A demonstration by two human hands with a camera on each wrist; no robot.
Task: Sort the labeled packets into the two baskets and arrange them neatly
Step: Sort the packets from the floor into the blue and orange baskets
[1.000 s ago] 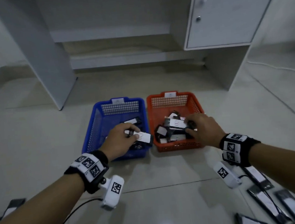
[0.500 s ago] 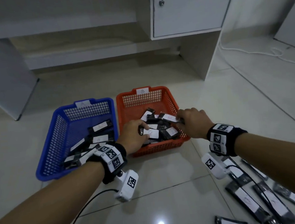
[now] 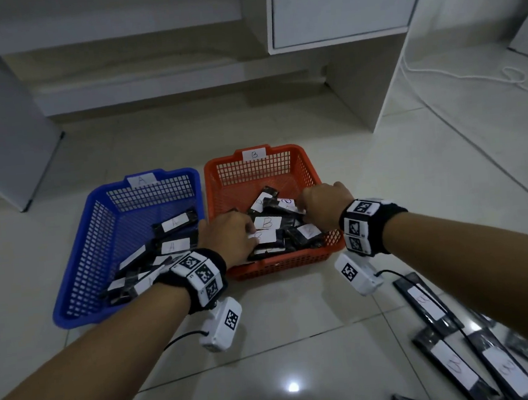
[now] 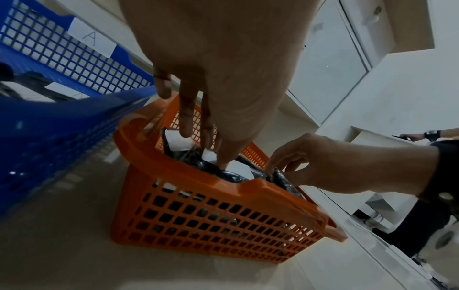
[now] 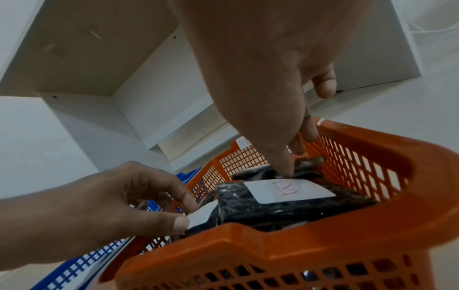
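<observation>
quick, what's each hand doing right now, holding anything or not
Left hand: in the orange basket, thumb and fingers pinching a labeled packet.
Right hand: also in the orange basket, fingertips down among the packets; grip cannot be told.

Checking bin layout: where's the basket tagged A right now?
In the head view the blue basket, tagged A, stands on the floor left of centre, side by side with the orange basket tagged B, its near right corner hidden by the left wrist.
</observation>
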